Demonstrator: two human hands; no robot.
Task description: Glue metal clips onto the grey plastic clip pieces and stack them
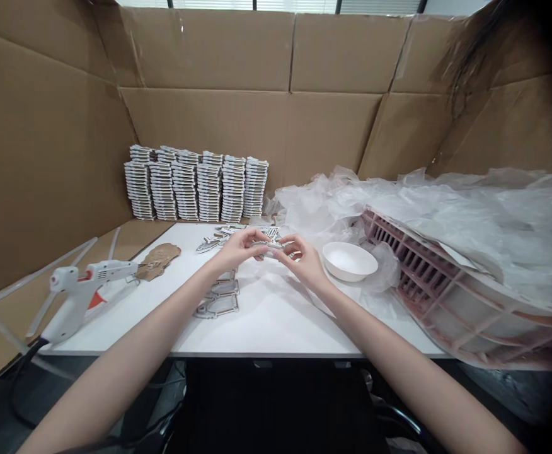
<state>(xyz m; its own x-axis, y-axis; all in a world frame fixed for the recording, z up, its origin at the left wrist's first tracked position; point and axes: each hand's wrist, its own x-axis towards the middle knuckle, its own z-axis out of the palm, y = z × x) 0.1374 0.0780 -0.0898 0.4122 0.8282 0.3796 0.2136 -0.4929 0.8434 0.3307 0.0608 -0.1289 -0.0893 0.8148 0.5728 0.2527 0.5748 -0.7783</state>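
My left hand (238,249) and my right hand (302,258) meet above the middle of the white table (266,321). Both pinch a small flat grey-white cut-out piece (270,247) between their fingertips. Similar loose pieces (219,238) lie on the table just behind the hands. A short pile of the same pieces (218,299) lies under my left forearm. Several tall stacks of these pieces (195,186) stand in rows at the back of the table against the cardboard wall.
A white glue gun (84,290) with an orange trigger rests at the table's left edge, its cable hanging off. A brown cardboard scrap (160,260) lies beside it. A white bowl (349,260) sits right of my hands. Crumpled plastic sheeting (446,202) covers a pink crate (446,296). Cardboard walls surround the table.
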